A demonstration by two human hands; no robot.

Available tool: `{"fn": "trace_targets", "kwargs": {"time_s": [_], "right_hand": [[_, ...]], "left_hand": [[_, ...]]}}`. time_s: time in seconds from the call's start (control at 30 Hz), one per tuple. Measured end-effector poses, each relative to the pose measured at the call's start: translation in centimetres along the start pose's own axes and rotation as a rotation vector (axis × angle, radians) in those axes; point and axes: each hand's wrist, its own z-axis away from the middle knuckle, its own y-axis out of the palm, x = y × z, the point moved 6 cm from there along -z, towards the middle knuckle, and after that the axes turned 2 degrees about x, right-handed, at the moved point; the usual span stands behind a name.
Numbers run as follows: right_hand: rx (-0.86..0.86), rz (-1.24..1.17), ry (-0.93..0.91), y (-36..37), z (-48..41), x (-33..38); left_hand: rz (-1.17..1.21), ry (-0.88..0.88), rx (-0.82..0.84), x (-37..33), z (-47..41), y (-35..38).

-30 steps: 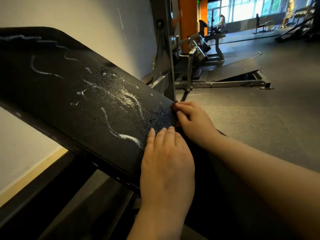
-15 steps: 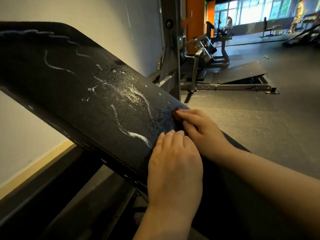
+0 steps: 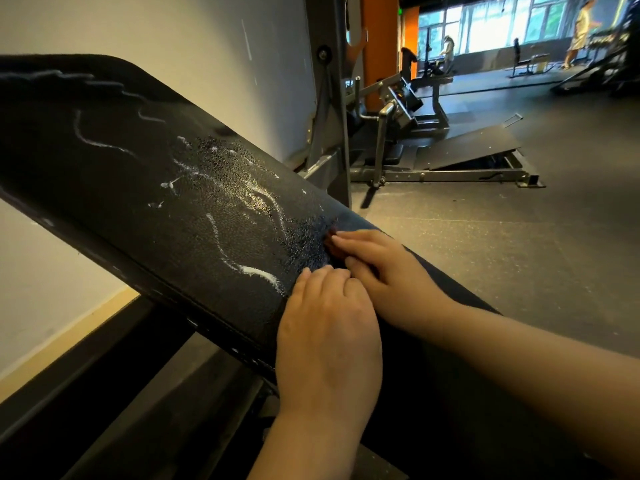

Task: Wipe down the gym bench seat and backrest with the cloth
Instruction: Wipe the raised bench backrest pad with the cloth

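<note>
Left hand [image 3: 329, 337] and right hand [image 3: 384, 271] lie flat, fingers straight, on what looks like the dark cloth [image 3: 440, 275] at the backrest [image 3: 138, 174] pad's lower right end, so I'd press evenly and push left through the white cleaner squiggles [image 3: 258, 273]

A: We get our light from the windows [image 3: 485, 29] far beyond the fingers [image 3: 356, 237]; they burn out to white.
B: We find it dim near the fingers, though the wet streaks [image 3: 258, 199] just ahead of them glare. Below them we lose everything in shadow.
A: We see lines bow at the edges; distant figures [image 3: 580, 29] smear.
</note>
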Motion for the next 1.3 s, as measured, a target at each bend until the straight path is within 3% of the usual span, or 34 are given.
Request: {"fn": "trace_targets", "kwargs": {"time_s": [0.13,0.23,0.3,0.5,0.57,0.7,0.77,0.97,1.17,1.3], "right_hand": [[0.031,0.083,-0.069,-0.7,-1.4,-0.8],[-0.033,0.045,0.159,-1.1,-5.8,-3.7],[-0.054,0.007,0.206,-0.7,-6.9,-3.9],[-0.006,0.006,-0.103,0.0,-1.1,0.0],[0.006,0.055,-0.090,-0.3,-3.0,-1.4],[-0.139,0.023,0.147,-0.5,-5.8,-4.0],[-0.146,-0.003,0.119,-0.2,-4.3,-2.6],[0.072,0.021,-0.069,-0.2,2.3,-0.6],[-0.149,-0.019,0.301,-1.3,-1.1,-6.1],[-0.100,0.049,0.084,0.1,2.6,-0.6]], "left_hand": [[-0.012,-0.006,0.022,0.1,-0.1,0.2],[-0.011,-0.016,0.037,0.1,-0.1,0.3],[0.001,-0.034,0.030,0.2,0.0,0.2],[0.023,-0.055,-0.005,0.5,-0.2,0.3],[-0.013,-0.040,0.018,0.6,-0.6,0.7],[-0.098,0.019,0.081,0.3,-0.6,0.9],[-0.092,0.038,0.100,0.2,-0.3,0.8],[-0.037,0.079,0.091,0.2,0.9,0.5],[-0.030,0.064,0.143,0.1,1.1,0.9],[-0.038,0.060,0.146,0.1,1.3,1.0]]}}
